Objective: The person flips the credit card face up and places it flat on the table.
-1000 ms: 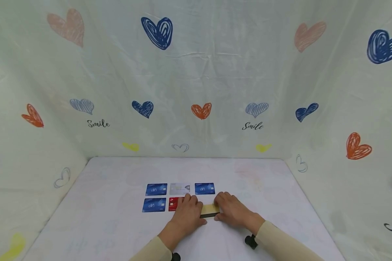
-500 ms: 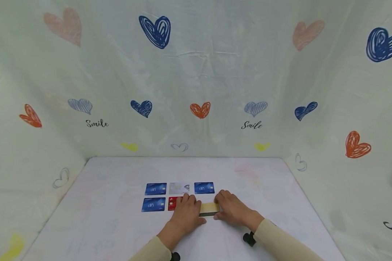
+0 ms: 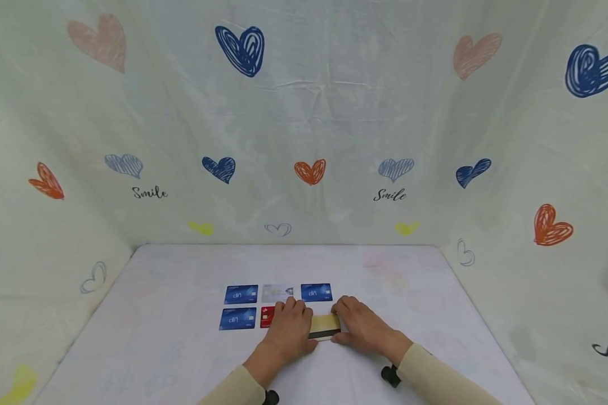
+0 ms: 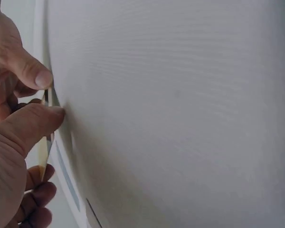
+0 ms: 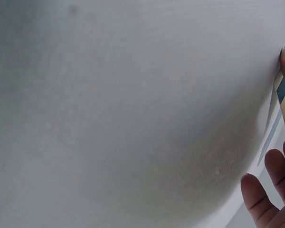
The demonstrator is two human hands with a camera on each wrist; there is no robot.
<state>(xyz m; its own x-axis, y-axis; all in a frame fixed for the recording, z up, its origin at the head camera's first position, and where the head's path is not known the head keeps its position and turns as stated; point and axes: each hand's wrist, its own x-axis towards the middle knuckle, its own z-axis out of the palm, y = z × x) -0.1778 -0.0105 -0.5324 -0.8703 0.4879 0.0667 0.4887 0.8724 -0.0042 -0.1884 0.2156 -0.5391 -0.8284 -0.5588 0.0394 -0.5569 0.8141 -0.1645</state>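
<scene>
In the head view, a gold bank card [image 3: 324, 325] with a dark stripe along its near side is between my two hands. My left hand [image 3: 287, 329] pinches its left end, thumb on the near edge and fingers at the far side. At the right end my right hand [image 3: 362, 326] pinches it the same way. The left wrist view shows the card [image 4: 42, 154] edge-on, tilted off the white surface. A red card [image 3: 266, 316] lies partly hidden under or behind my left hand; I cannot tell whether they touch.
Flat on the white table [image 3: 182, 360] lie a blue card [image 3: 241, 294], a silver card [image 3: 276, 292] and another blue card [image 3: 316, 292] in the far row. One more blue card [image 3: 237, 318] sits left of the red one. A heart-printed curtain [image 3: 354, 112] surrounds the table.
The gold card has tilted a little, so more of its dark stripe and a pale strip along the near edge now show. Both hands keep nearly the same place and hold.
</scene>
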